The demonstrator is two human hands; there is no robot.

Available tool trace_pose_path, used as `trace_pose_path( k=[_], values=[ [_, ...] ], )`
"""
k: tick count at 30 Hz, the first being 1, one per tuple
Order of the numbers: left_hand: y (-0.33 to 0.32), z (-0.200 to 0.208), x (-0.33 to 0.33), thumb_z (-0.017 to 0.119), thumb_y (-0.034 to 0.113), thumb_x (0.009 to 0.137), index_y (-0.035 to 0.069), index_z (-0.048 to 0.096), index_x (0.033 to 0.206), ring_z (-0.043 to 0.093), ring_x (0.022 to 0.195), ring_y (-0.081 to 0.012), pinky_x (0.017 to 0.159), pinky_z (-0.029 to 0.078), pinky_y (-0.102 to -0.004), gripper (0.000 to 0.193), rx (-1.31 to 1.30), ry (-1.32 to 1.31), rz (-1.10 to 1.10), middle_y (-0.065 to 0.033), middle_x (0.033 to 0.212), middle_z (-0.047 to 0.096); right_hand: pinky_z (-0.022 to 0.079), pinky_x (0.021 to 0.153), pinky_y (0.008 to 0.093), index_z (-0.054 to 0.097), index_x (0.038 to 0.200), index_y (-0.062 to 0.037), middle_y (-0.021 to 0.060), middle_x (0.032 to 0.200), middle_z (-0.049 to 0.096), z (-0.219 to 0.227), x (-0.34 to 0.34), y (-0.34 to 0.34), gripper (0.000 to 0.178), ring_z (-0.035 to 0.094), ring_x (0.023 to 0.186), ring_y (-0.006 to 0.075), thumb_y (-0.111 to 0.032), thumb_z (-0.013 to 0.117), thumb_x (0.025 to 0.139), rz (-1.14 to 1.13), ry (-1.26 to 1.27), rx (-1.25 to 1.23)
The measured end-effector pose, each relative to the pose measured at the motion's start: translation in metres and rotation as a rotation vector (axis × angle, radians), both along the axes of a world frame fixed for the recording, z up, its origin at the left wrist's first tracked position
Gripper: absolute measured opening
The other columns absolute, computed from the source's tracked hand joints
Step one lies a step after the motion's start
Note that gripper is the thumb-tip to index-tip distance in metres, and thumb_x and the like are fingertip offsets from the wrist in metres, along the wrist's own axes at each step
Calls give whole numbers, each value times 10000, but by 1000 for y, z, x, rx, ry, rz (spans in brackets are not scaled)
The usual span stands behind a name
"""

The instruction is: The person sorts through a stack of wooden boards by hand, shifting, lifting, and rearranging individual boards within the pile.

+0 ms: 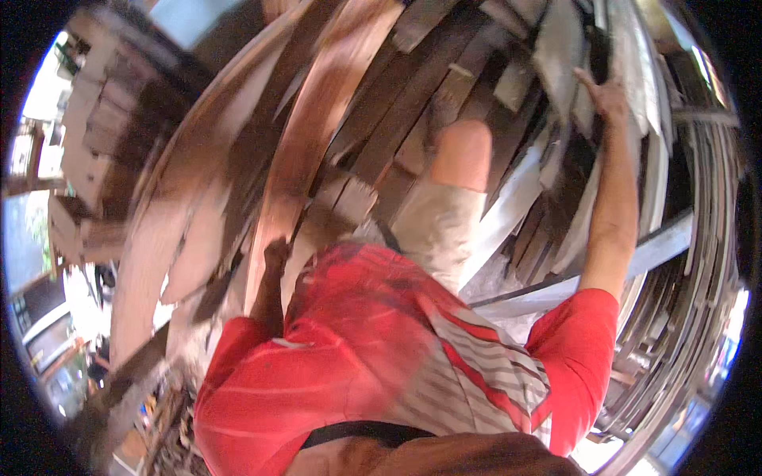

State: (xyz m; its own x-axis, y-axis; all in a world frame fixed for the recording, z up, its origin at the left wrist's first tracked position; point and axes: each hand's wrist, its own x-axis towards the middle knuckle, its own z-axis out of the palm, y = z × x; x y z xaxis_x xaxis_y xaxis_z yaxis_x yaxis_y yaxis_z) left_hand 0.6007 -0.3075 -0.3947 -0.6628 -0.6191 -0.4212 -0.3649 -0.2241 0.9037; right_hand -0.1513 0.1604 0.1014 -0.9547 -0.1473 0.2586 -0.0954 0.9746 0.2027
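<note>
My left hand point(276, 252) is curled at the edge of a long reddish-brown wooden plank point(305, 151). It looks closed on that edge, though blur hides the fingers' detail. The plank runs from the top of the view down past my left side. My right arm stretches forward on the right. At its end my right hand point(609, 99) is open, thumb spread wide, against pale grey boards point(633, 59); whether it presses on them I cannot tell. Between my hands, one bent knee point(463, 155) rises over dark loose planks point(389, 103).
Wide brown boards point(198, 214) lean on the left, beside stacked timber blocks point(91, 131). A pale beam point(667, 242) crosses under my right arm. Tall stacked boards point(706, 262) line the right. Scraps of wood point(163, 420) lie at the lower left.
</note>
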Motion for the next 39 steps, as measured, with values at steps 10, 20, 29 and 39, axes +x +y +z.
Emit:
trace_pose_path(
  k=[10, 20, 29, 39],
  values=[
    [49, 27, 55, 657, 415, 977, 77, 617, 776, 527, 546, -124, 490, 412, -289, 396, 231, -301, 39, -29, 666, 598, 384, 1145, 537, 186, 1599, -11, 337, 1565, 324, 1, 19, -24, 1361, 375, 1445, 443, -994, 418, 687, -10, 60, 100],
    [35, 7, 48, 680, 304, 990, 110, 575, 802, 558, 523, -152, 451, 432, -280, 290, 374, 11, 180, -58, 659, 612, 253, 1217, 527, 153, 1604, -42, 302, 1613, 250, 23, 49, -59, 1309, 262, 1501, 439, -850, 651, 703, -64, -16, -67],
    [24, -16, 13, 693, 281, 981, 77, 580, 896, 550, 541, -133, 418, 409, -262, 248, 121, 59, -94, -69, 691, 597, 288, 1206, 504, 198, 1588, 5, 281, 1598, 298, 25, 52, -62, 1289, 297, 1487, 416, -876, 590, 732, -108, -16, 12],
    [36, -6, 17, 659, 352, 995, 68, 603, 875, 582, 502, -165, 437, 467, -286, 313, 673, 124, 294, -99, 683, 653, 236, 1232, 504, 129, 1605, -7, 281, 1633, 221, 19, 50, -55, 1323, 222, 1520, 419, -891, 573, 727, -143, -44, 27]
  ],
)
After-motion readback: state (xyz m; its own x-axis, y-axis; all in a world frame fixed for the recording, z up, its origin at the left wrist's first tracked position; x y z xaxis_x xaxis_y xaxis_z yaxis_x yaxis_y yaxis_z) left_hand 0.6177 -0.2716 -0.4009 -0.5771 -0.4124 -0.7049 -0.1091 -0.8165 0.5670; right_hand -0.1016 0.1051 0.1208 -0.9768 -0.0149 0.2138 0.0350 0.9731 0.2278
